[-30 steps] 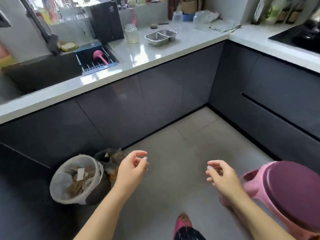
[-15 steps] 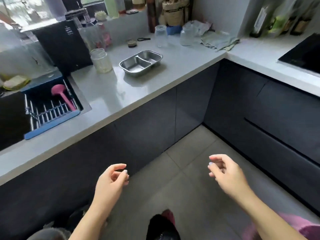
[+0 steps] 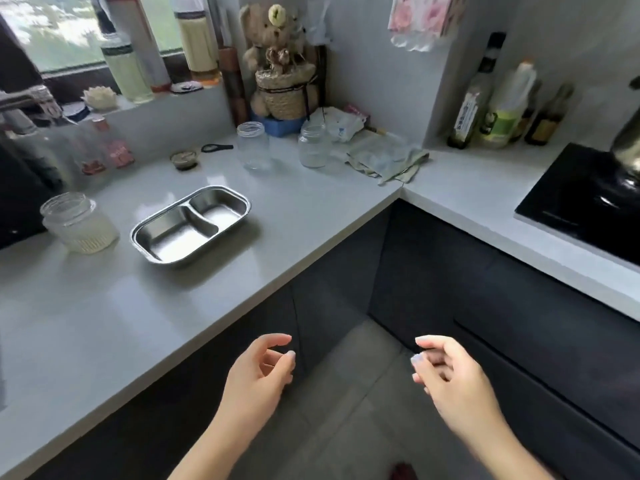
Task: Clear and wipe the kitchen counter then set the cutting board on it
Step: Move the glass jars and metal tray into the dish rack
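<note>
- The counter point(image 3: 104, 323) is not yet cleared, so the step in hand looks like the clearing. It is best to lift things off one by one towards the back corner or the sink side, not slide them, which would smear the glossy top before the wipe.
- The cutting board I cannot pick out for certain. A dark slab point(image 3: 17, 188) at the left edge may be it, too blurred to say.
- The divided steel tray point(image 3: 173, 237) lies flat and empty near the counter's front edge, nearest to reach. Taking it by the rim seems sensible.
- A crumpled cloth point(image 3: 384, 157) lies in the corner, likely the wiper (worth fetching once the rest is moved).
- One glass jar point(image 3: 78, 223) stands just left of the tray and two more point(image 3: 252, 145) stand further back. Each needs an upright grip, being smooth.
- The left hand point(image 3: 258, 372) and right hand point(image 3: 450, 372) hover below the counter's edge over the floor, well apart. Their fingers are loosely curled, holding and touching nothing.
</note>
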Tool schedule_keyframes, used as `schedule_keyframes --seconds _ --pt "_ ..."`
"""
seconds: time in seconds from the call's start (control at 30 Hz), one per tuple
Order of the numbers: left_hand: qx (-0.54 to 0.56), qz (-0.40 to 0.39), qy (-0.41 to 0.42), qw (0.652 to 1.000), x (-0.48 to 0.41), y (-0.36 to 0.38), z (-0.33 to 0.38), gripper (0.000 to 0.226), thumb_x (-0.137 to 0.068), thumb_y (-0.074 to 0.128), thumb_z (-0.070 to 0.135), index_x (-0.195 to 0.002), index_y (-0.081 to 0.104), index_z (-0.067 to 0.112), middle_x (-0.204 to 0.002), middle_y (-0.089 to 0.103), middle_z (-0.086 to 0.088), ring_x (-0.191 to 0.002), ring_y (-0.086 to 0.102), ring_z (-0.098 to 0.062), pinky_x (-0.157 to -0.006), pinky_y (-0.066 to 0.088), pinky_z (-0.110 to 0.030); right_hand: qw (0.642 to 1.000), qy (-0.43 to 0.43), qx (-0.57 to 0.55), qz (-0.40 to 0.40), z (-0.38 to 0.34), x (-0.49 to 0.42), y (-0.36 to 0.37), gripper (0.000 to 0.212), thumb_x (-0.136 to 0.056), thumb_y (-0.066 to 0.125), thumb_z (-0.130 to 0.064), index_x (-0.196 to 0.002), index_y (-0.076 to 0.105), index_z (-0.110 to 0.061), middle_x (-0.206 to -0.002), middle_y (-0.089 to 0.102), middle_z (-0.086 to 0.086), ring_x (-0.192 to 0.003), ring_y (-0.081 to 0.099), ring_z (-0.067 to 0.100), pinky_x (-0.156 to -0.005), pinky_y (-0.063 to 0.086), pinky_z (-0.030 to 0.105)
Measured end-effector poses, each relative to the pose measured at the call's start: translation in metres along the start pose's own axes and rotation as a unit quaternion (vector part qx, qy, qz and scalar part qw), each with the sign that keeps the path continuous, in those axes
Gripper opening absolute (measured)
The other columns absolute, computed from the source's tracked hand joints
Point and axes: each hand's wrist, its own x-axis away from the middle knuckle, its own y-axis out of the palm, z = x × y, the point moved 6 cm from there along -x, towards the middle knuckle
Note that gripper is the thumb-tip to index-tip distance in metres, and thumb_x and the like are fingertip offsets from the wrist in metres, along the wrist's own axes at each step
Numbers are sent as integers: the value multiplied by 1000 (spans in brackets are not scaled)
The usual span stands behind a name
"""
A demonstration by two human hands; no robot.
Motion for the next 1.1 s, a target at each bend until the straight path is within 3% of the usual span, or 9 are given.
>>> schedule_keyframes --seconds 0.13,0.23,0.4,0.5,0.6,0.77,0.87,1.0,1.1 --pt "4 48 -23 999 -53 33 33 16 -84 60 18 -97 59 27 -77 69 -8 -72 66 -20 -71 53 -33 999 -31 10 -28 -5 -82 -26 20 -80 64 -9 -88 61 -27 -73 67 1 -68 66 22 -67 48 23" --pt "18 91 -36 995 -94 50 61 20 -83 61 16 -103 58 19 -79 66 -10 -75 64 -23 -65 48 -29 996 -58 13 -60 -15 -143 -36 21 -80 65 -11 -87 60 -30 -71 66 0 -58 61 8 -57 44 9" --pt "23 121 -32 992 -153 71 93 21 -84 60 18 -104 55 24 -84 63 -6 -79 62 -21 -65 46 -26 987 -96 28 -128 -46 -231 -19 17 -83 63 -20 -95 58 -31 -78 64 -5 -72 59 -4 -57 43 0" --pt "27 153 -40 987 -188 70 95 22 -83 61 21 -102 54 29 -87 62 -2 -80 61 -15 -61 44 -21 978 -103 46 -177 -64 -275 10 18 -84 62 -24 -98 55 -32 -83 63 -7 -74 60 2 -55 44 2" --pt "46 185 -43 981 -232 62 92 26 -81 63 19 -102 53 30 -86 60 2 -76 59 -11 -57 41 -18 968 -116 75 -212 -77 -315 40 19 -84 61 -25 -99 54 -33 -84 62 -8 -74 59 -5 -56 42 0" --pt "78 203 -43 975 -307 46 97 33 -79 65 15 -106 52 28 -90 60 0 -79 59 -15 -64 42 -22 966 -121 110 -202 -104 -384 69 23 -79 67 -18 -88 54 -34 -80 63 -6 -76 60 -1 -60 44 8" --pt "50 225 -45 972 -346 35 99 45 -77 67 16 -116 48 25 -102 56 -2 -92 54 -20 -75 39 -28 968 -141 125 -168 -126 -429 84 30 -75 71 -14 -95 53 -28 -83 61 -8 -84 59 14 -73 44 23" --pt "24 299 -60 952 -392 5 105 67 -72 72 15 -130 37 17 -124 50 -12 -114 45 -27 -97 38 -38 964 -148 129 -177 -150 -476 114 51 -72 74 -16 -118 51 -16 -107 57 3 -95 53 12 -84 42 25" --pt "0 351 -76 933 -430 -28 111 85 -68 75 20 -137 26 16 -140 38 -12 -130 32 -30 -109 30 -46 959 -156 122 -200 -164 -500 144 73 -71 76 -18 -133 39 -12 -129 48 9 -119 46 21 -100 37 32"
